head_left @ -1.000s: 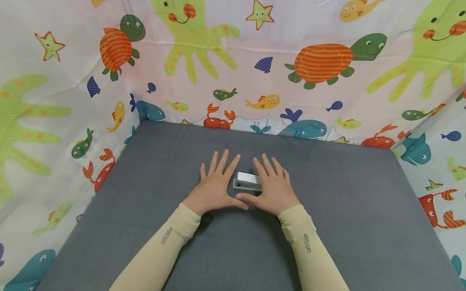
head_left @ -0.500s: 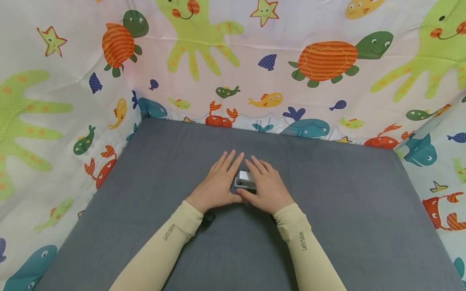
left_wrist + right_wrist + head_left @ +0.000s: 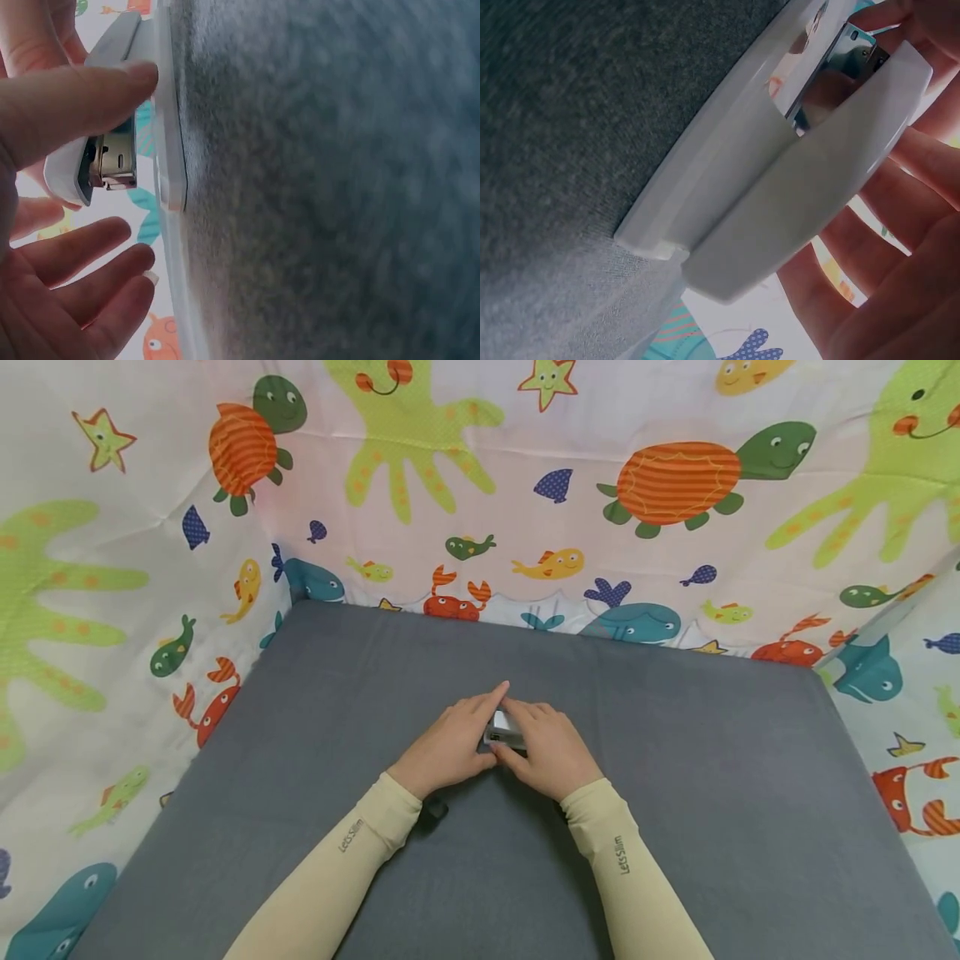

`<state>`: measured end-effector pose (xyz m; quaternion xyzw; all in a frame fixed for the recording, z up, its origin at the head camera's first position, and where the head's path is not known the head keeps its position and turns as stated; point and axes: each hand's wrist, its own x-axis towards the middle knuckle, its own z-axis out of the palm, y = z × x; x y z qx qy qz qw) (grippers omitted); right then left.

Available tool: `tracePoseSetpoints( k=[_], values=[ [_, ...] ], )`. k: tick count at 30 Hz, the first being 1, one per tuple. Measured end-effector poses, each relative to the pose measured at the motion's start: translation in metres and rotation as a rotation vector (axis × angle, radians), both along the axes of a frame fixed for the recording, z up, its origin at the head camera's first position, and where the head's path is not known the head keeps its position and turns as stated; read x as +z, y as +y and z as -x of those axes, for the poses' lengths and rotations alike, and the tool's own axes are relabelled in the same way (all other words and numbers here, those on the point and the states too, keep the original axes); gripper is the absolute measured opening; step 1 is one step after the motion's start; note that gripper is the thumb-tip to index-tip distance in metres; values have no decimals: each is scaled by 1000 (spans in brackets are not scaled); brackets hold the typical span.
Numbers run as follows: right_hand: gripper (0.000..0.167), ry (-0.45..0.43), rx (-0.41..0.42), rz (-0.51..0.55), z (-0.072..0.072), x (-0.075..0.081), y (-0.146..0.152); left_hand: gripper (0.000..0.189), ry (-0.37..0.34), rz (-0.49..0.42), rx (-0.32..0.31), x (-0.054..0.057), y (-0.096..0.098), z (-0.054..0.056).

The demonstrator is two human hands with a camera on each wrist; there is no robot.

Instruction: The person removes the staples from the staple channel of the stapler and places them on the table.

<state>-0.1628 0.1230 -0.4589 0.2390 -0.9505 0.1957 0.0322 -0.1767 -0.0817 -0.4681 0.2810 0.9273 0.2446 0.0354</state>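
A white stapler (image 3: pixel 510 731) lies on the grey surface between my two hands, its right part covered by the right hand. The left wrist view shows the raised arm and metal staple channel of the stapler (image 3: pixel 116 157). My left hand (image 3: pixel 450 743) is at the stapler's left end, its fingers (image 3: pixel 97 292) loosely bent and apart from it. Across the stapler in that view passes a thumb (image 3: pixel 97 101); contact is unclear. My right hand (image 3: pixel 555 752) arches over the stapler's other side, with fingers (image 3: pixel 862 247) spread behind its top arm. Both hands' fingertips nearly meet at the far side.
Grey cloth (image 3: pixel 712 793) covers the flat surface. A curtain (image 3: pixel 480 527) printed with sea animals stands along the back and both sides. Beneath the left wrist sits a small black object (image 3: pixel 432 812).
Both hands have drawn inward around the stapler, and their spread fingers have come together and bent. The stapler stays in place; the head view has shifted slightly.
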Motion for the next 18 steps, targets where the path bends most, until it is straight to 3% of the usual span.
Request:
tracePoseSetpoints(
  k=[10,18],
  values=[
    [59,39,22,-33,2,-3,-1,97,-21,-25,-24,-1,4,-1],
    [53,76,27,-67,2,-3,0,95,-53,-51,-6,0,9,0]
  ],
)
